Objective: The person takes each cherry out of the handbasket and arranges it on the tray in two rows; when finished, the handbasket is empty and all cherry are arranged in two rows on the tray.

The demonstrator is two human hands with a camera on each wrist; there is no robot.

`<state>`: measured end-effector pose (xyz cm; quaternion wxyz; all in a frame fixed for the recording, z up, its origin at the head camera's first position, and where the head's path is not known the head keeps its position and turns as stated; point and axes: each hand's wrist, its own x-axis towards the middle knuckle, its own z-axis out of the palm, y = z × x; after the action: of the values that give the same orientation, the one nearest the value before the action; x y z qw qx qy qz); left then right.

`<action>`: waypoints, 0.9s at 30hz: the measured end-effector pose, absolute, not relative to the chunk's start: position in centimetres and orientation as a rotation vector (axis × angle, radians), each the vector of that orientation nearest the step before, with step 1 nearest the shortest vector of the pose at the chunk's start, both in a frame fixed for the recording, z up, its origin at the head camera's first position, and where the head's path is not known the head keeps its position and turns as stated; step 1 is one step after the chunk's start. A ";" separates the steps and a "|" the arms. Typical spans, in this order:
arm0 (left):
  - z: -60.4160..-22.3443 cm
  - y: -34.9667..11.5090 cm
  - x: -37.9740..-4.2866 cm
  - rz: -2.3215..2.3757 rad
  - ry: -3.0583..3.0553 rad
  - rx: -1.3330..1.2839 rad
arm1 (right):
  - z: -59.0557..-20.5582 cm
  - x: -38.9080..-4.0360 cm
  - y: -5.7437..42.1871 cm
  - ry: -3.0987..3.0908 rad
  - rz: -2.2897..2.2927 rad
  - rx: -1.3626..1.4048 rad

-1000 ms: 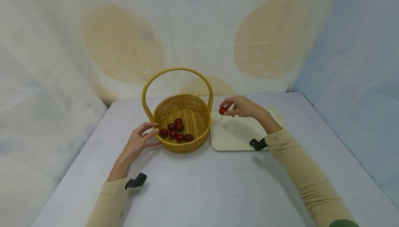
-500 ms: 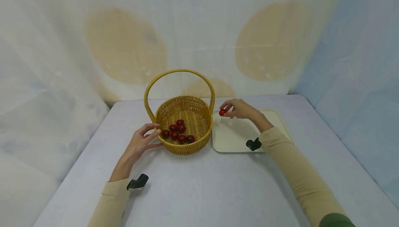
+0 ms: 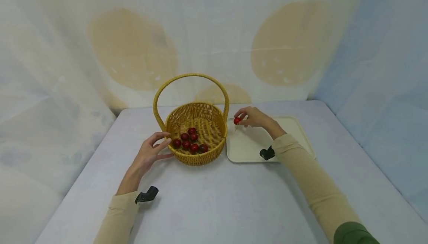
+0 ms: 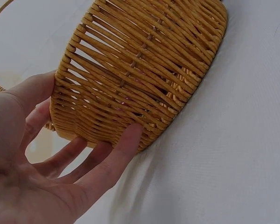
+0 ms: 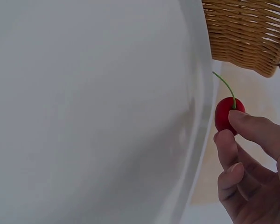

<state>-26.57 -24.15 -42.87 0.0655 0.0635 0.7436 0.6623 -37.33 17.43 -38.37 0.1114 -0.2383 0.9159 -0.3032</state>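
Observation:
A yellow wicker basket [image 3: 200, 159] with a tall hoop handle stands upright on the table. Several dark red cherries [image 3: 186, 144] lie inside, mostly toward its near left. My left hand [image 3: 147, 153] holds the basket's left side, thumb at the rim and fingers spread against the woven wall [image 4: 130, 70]. To the right, my right hand [image 3: 255, 117] pinches a single red cherry [image 5: 226, 114] between thumb and fingertips, its green stem sticking out. That cherry hangs over the far left part of a cream tray [image 3: 245, 151], just right of the basket.
The tray sits beside the basket, its raised rim [image 5: 206, 102] close to the wicker. A pale cloth covers the table [image 3: 207, 203]. Printed curtains [image 3: 214, 32] rise behind and at both sides. Each wrist carries a black camera mount [image 3: 147, 194].
My right hand, with the cherry pinched, has shifted slightly left and a little lower over the tray. The left hand stays on the basket, and the cherries in it look unmoved.

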 end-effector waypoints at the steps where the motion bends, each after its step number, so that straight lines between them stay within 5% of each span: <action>1: -42.9 -24.2 -26.6 1.998 2.242 0.190 | -38.5 -37.4 17.4 2.688 -0.896 -0.696; 27: -42.9 -24.2 -26.6 2.002 2.232 0.184 | -40.8 -39.1 16.2 2.674 -0.897 -0.578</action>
<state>-26.55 -24.18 -42.85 0.0686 0.0610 0.7413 0.6649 -39.05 16.20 -40.78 0.1309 -0.1989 0.9209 -0.3088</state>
